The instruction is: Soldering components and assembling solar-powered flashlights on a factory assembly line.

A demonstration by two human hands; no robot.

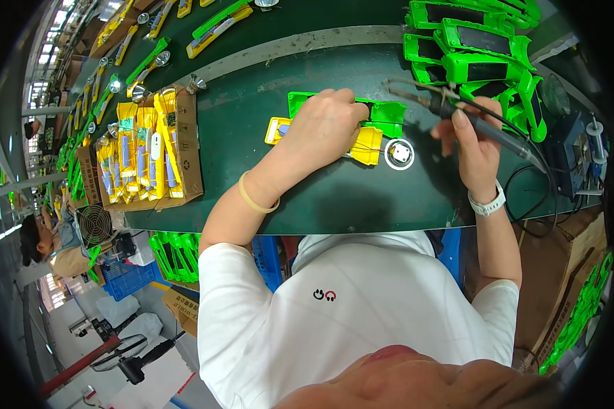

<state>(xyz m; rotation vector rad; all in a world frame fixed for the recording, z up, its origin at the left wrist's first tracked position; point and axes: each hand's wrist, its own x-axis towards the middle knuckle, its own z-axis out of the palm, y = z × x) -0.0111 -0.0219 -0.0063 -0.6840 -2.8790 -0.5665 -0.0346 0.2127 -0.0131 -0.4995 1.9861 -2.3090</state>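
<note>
My right hand (476,146) grips a soldering iron (498,131) with a thin metal guide beside its shaft, its front end pointing left above the bench. My left hand (326,123) is closed, fingers curled down over a green plastic housing (391,117) and a yellow plastic housing (367,146); whatever its fingertips pinch is hidden. The yellow piece lies nearer me, with a blue-violet cell (284,129) showing at its left end. Just right of it rests a round silver lamp reflector (399,154) with a white centre. Thin dark wires run near the housings.
An open carton (191,146) packed with yellow housings stands at left. Green housings with dark panels (484,41) are heaped at far right. A dark blue soldering station (564,150) sits at the right edge, its black cable (556,198) looping down. Beyond a grey rail (286,46) lie more lamp parts.
</note>
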